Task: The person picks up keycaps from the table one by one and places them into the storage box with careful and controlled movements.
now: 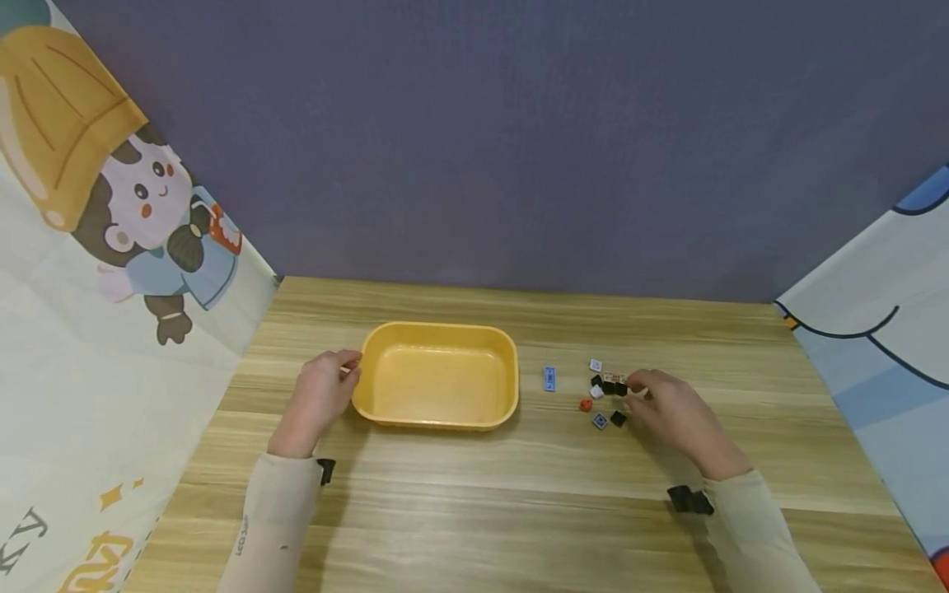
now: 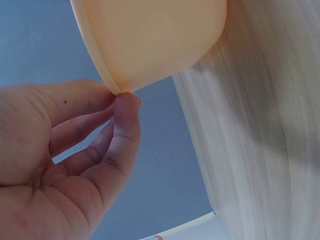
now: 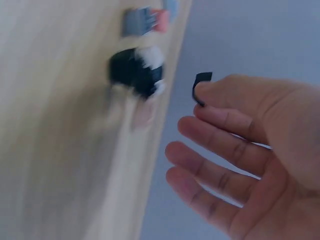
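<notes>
My left hand is at the left end of a yellow plastic tub. Thumb and index finger pinch the tub's rim in the left wrist view. On the right, my right hand pinches a small black piece between thumb and index finger, the other fingers spread loosely. Just left of that hand lies a cluster of small toy bricks: black ones, a white one, an orange-red round one and a grey-blue square one. They look blurred in the right wrist view.
A blue rectangular brick lies between the tub and the cluster. The wooden table meets a dark blue-grey panel at the back. Printed cloths hang at the left and right.
</notes>
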`<state>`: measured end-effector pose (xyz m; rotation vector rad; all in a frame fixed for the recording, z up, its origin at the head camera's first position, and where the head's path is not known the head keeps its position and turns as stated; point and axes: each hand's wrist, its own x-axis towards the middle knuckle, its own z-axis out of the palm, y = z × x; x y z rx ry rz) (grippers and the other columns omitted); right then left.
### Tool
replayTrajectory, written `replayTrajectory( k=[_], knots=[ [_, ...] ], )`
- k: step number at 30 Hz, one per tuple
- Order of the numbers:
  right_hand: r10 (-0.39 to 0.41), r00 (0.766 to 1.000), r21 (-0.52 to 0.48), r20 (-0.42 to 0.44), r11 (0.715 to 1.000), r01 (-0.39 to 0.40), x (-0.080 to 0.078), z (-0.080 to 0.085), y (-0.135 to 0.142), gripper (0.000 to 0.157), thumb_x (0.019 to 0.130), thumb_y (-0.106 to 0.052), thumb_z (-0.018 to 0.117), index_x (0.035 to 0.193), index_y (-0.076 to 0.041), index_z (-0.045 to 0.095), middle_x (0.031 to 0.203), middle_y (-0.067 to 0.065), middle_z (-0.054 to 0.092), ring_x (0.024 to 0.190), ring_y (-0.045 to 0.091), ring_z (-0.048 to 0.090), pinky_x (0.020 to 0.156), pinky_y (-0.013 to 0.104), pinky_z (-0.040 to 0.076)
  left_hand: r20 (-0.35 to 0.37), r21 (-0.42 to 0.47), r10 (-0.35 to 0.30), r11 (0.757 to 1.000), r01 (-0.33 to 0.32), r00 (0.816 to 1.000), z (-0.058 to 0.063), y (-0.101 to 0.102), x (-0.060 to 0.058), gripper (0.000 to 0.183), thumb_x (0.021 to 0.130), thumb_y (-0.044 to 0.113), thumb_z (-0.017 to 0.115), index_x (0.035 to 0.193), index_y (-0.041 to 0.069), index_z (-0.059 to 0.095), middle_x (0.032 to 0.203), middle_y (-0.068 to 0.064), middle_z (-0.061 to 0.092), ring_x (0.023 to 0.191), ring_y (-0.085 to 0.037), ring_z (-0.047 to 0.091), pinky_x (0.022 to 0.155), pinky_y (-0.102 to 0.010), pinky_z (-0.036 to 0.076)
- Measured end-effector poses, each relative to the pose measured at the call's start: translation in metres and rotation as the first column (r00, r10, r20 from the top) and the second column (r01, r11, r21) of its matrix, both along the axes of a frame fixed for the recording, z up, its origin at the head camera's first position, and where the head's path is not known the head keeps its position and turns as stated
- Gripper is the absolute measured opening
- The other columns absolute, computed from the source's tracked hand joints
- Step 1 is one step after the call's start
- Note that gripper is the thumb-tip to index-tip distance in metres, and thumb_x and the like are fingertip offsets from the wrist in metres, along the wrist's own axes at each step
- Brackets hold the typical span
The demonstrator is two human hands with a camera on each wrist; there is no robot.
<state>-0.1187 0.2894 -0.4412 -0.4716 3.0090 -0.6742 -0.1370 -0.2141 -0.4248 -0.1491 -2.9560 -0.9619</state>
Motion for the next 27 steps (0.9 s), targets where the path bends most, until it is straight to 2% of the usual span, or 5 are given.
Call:
replayTrajectory(
  k=[6,15,23,27],
  knots=[
    [0.022,0.999,-0.038,0.025,0.999,-0.021,-0.002,0.022,-0.023,0.022,0.096,-0.014,0.068,0.117,-0.006,0.067,0.112,0.011,0.067,0.098,0.033,0.064,0.073,0.047,0.056,0.014,0.003,0.009,1.0,-0.009,1.0,0.0,-0.002,0.0,0.028,0.098,0.001,0.059,0.123,-0.009,0.064,0.108,-0.025,0.067,0.093,-0.034,0.068,0.07,-0.038,0.059],
    [0.108,0.993,-0.022,-0.043,0.994,-0.109,-0.014,0.047,-0.065,0.025,0.097,-0.018,0.068,0.119,-0.007,0.067,0.113,0.009,0.068,0.095,0.027,0.066,0.073,0.043,0.057,0.019,0.013,0.006,1.0,-0.006,1.0,0.0,-0.003,-0.001,0.028,0.098,0.001,0.059,0.123,-0.01,0.064,0.108,-0.025,0.067,0.092,-0.033,0.068,0.068,-0.036,0.059],
    [0.172,0.983,-0.025,-0.056,0.984,-0.174,-0.027,0.055,-0.105,0.026,0.096,-0.022,0.07,0.119,-0.01,0.069,0.113,0.005,0.069,0.098,0.027,0.065,0.078,0.042,0.056,0.014,0.012,0.008,1.0,-0.008,1.0,-0.001,-0.002,-0.001,0.029,0.098,0.001,0.059,0.124,-0.01,0.064,0.107,-0.025,0.068,0.092,-0.034,0.068,0.069,-0.037,0.059],
    [0.216,0.97,-0.025,-0.111,0.975,-0.22,-0.03,0.056,-0.12,0.023,0.094,-0.02,0.072,0.114,-0.01,0.069,0.108,0.004,0.07,0.093,0.025,0.066,0.076,0.039,0.056,0.015,0.011,0.015,1.0,-0.015,1.0,-0.001,-0.001,-0.002,0.029,0.097,0.001,0.059,0.124,-0.01,0.064,0.106,-0.024,0.068,0.092,-0.034,0.068,0.069,-0.038,0.059]
  ],
)
